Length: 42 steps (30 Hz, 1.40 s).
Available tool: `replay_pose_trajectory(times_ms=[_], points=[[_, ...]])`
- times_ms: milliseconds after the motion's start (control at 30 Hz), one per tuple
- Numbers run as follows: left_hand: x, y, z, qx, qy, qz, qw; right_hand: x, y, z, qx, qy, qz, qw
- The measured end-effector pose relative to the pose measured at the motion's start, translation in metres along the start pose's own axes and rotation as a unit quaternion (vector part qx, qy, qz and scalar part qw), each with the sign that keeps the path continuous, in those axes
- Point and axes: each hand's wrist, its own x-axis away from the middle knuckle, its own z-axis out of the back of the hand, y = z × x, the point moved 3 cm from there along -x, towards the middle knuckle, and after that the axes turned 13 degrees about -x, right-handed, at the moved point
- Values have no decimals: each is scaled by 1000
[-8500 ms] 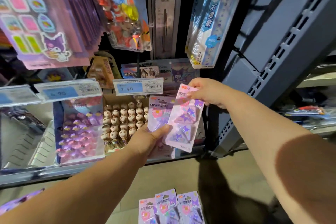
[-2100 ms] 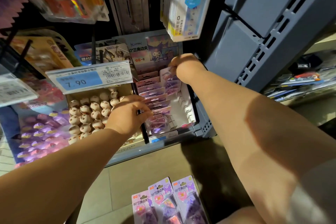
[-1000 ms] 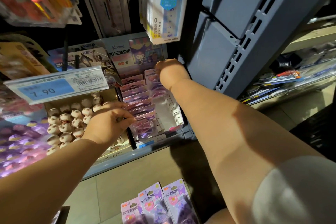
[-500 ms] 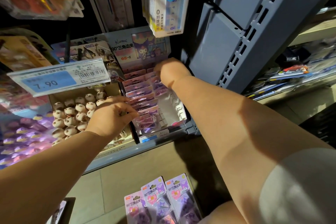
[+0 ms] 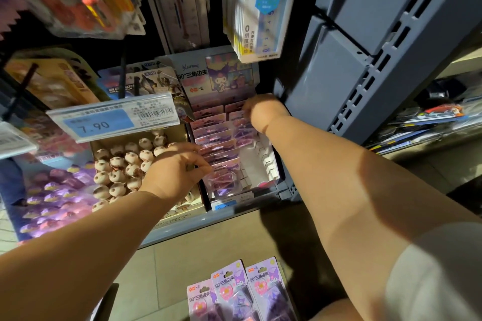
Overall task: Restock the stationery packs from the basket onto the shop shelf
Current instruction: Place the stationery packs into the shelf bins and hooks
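Far left, I see a 7.90 price tag (image 5: pixel 114 122) above a box of small round bear heads (image 5: pixel 122 167). Just right of that box, the left hand (image 5: pixel 177 169) has its fingers curled onto the left edges of the clip packs (image 5: pixel 216 143), which stand in rows in a white display tray (image 5: pixel 263 164) on the shelf (image 5: pixel 187 224). The right hand (image 5: pixel 263 114) is curled over the far packs with its fingers hidden, so I cannot tell its grip. Spare clip packs (image 5: pixel 240 292) lie near, bottom centre.

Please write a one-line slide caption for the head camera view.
Left hand and right hand work among pink clip packs in a display box; spare packs wait below.
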Motion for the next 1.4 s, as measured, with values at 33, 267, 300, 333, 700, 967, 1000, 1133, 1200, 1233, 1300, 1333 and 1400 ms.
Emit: replay_pose_trajectory(times_ms=[33, 267, 300, 333, 700, 967, 1000, 1133, 1200, 1233, 1300, 1333, 1400], points=[[0, -1, 0, 1, -1, 1, 1000, 1, -1, -1, 8, 3, -1, 1000], [-2, -2, 0, -7, -11, 1, 1000, -7, 2, -3, -31, 27, 13, 999], [-2, -2, 0, -10, -7, -3, 1000, -7, 2, -2, -40, 37, 13, 998], [-3, -1, 0, -13, -2, -7, 1000, -6, 4, -3, -42, 51, 15, 998], [1, 0, -2, 11, 25, -8, 1000, 36, 5, 15, -55, 156, 12, 986], [23, 0, -5, 31, 120, -70, 990, 153, -5, -5, -128, 94, 29, 987], [27, 0, -7, 25, 137, -90, 986, 166, -6, -14, -122, 72, 19, 990], [63, -17, -43, 19, 162, -130, 978, 209, -14, -74, -58, -72, -7, 996], [87, -28, -68, 28, 140, -121, 982, 224, -17, -113, -9, -149, 2, 989], [98, -35, -82, 29, 108, -113, 987, 230, -18, -133, 0, -183, -3, 983], [120, -48, -111, 31, -20, -78, 996, 237, -16, -178, -30, -240, -38, 969], [130, -52, -122, 35, -91, -52, 994, 238, -13, -200, -72, -256, -74, 961], [152, -59, -140, 29, -198, 6, 980, 239, -6, -244, -155, -263, -158, 939]])
